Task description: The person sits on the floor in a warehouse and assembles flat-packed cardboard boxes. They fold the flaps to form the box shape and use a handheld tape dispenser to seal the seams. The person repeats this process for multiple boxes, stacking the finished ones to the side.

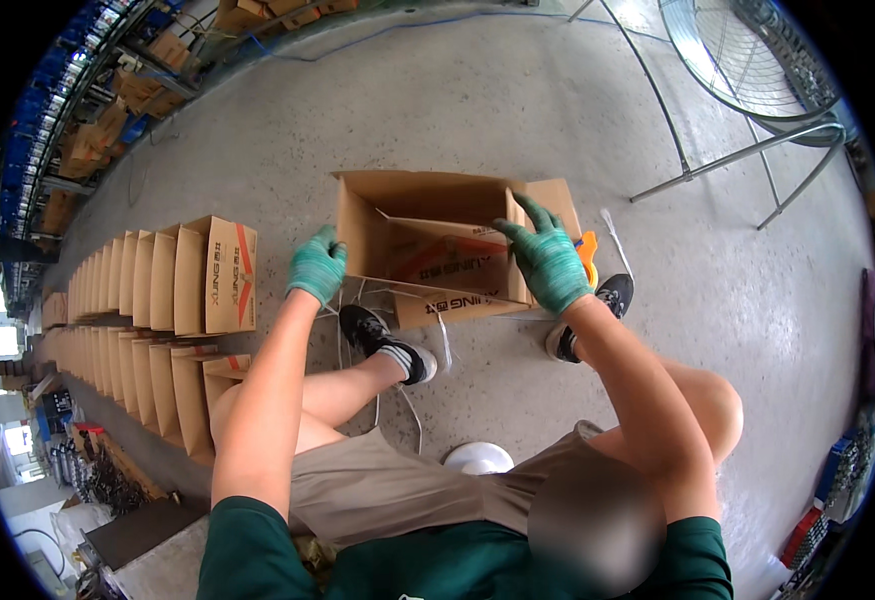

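An open-topped brown cardboard box (364, 235) stands between my feet, its inside facing up. My left hand (318, 266), in a green glove, holds the box's left wall near the front corner, fingers curled against it. My right hand (549, 258), also in a green glove, grips the right wall, with the thumb reaching inside and the other fingers along the edge. More printed cardboard (427, 312) lies under and in front of the box. An orange object (588, 258) sits just right of my right hand, partly hidden, so its kind cannot be told.
Two long rows of opened cardboard boxes (192, 275) stand on the floor at left. White straps (445, 345) trail near my shoes. A large fan on a metal stand (692, 172) is at far right. Loaded shelving (77, 130) lines the far left.
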### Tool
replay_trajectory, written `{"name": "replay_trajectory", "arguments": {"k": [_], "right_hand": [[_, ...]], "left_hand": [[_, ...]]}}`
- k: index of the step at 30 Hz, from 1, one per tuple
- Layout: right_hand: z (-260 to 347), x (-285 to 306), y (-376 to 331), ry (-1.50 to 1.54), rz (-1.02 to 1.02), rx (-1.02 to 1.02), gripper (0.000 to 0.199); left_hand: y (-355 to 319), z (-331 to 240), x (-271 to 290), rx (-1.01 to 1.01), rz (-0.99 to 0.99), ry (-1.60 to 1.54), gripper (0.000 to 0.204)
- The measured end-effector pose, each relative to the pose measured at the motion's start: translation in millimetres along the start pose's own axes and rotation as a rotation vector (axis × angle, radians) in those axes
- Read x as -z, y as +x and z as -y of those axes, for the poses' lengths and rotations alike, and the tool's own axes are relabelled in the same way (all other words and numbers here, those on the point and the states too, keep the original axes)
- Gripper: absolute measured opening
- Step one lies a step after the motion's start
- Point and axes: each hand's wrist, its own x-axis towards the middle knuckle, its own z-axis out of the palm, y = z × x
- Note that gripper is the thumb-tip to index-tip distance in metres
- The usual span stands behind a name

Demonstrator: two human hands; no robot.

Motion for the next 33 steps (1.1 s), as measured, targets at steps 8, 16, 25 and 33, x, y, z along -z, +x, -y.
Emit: {"name": "replay_trajectory", "arguments": {"k": [8,16,25,33], "right_hand": [[-55,-37,-14,-0.155,0.026,-0.083,0.037],[-79,-17,-1,0.806,-0.033,-0.675,0.035],[-61,-20,11,0.804,0.051,-0.753,0.041],[-63,-63,-31,0.658,0.049,-0.546,0.062]], "left_hand": [[10,-59,20,-0.371,0.712,0.128,0.044],[37,-78,-19,-0.039,0.482,0.211,0.073],[0,-32,-83,0.058,0.060,-0.680,0.130],[-4,16,-100,-0.127,0.032,-0.426,0.068]]}}
